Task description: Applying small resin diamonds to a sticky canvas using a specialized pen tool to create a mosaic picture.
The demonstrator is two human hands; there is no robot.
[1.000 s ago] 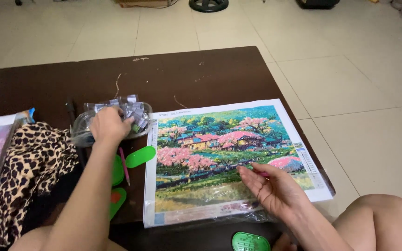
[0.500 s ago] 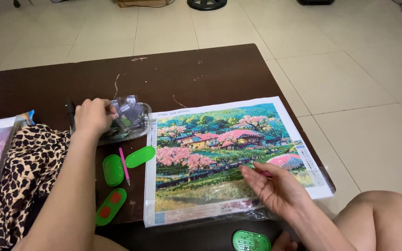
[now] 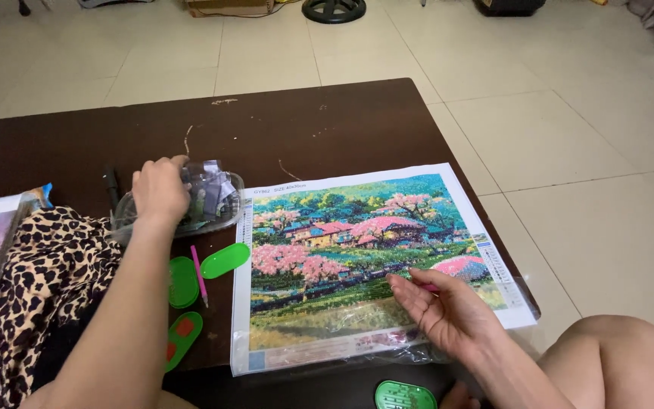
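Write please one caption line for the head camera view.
Left hand reaches into a clear tray of bead packets; right hand rests on a diamond-painting canvas.

A dark brown bench (image 3: 327, 129) stands on a pale tiled floor (image 3: 569, 113). The left hand (image 3: 159, 189) reaches into a clear plastic tray (image 3: 225, 208) holding small grey packets (image 3: 210, 185). The right hand (image 3: 448, 310) rests palm up on the lower right of a colourful landscape picture (image 3: 342, 242) of pink trees and houses, with a pink pen (image 3: 425, 286) under its fingers (image 3: 403, 284). Green oval trays (image 3: 225, 260) and another pink pen (image 3: 199, 265) lie between tray and picture. Leopard-print cloth (image 3: 39, 280) lies at the left.
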